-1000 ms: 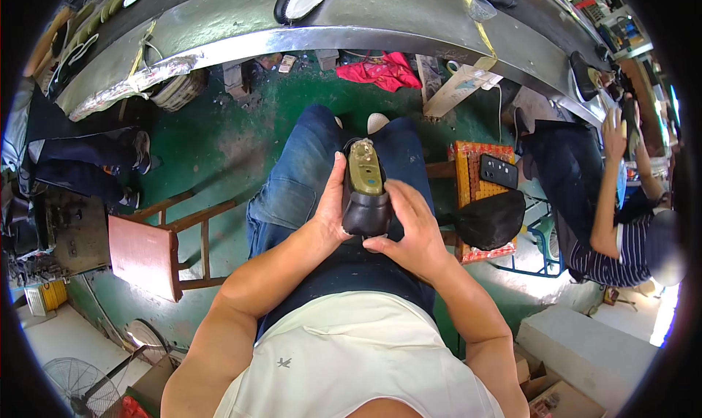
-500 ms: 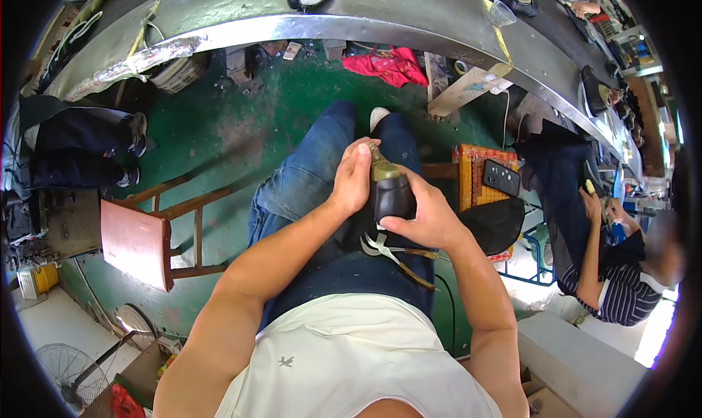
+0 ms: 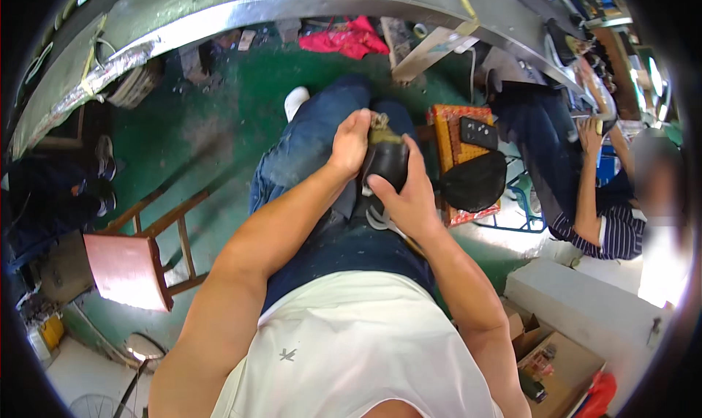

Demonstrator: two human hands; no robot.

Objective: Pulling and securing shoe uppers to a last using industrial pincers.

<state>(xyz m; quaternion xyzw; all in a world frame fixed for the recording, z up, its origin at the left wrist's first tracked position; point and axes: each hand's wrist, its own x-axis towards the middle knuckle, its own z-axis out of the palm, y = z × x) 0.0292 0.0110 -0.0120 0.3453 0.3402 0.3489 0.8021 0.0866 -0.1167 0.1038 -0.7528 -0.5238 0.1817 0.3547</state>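
Note:
Above my lap I hold a black shoe [image 3: 385, 163] with an olive-coloured upper end, where some bunched, rough material shows. My left hand [image 3: 350, 141] closes on the far left side of it, fingers mostly hidden behind. On the right side my right hand [image 3: 411, 195] grips it, the thumb pressed on the near end and the fingers along the side. Lasting pincers [image 3: 378, 219] lie on my jeans just below the shoe, partly covered by my right hand.
A metal-edged workbench [image 3: 241, 12] spans the far side. To the right, a stool [image 3: 447, 136] bears a phone [image 3: 479, 133] and a round black pad [image 3: 474, 182]; beyond sits another person [image 3: 596, 235]. A wooden stool [image 3: 131, 264] stands left, a cardboard box [image 3: 570, 367] near right.
The whole view has shifted. My left foot appears farther left. The shoe has tilted slightly between my hands, and my right thumb has moved across its near end. Both hands still hold it.

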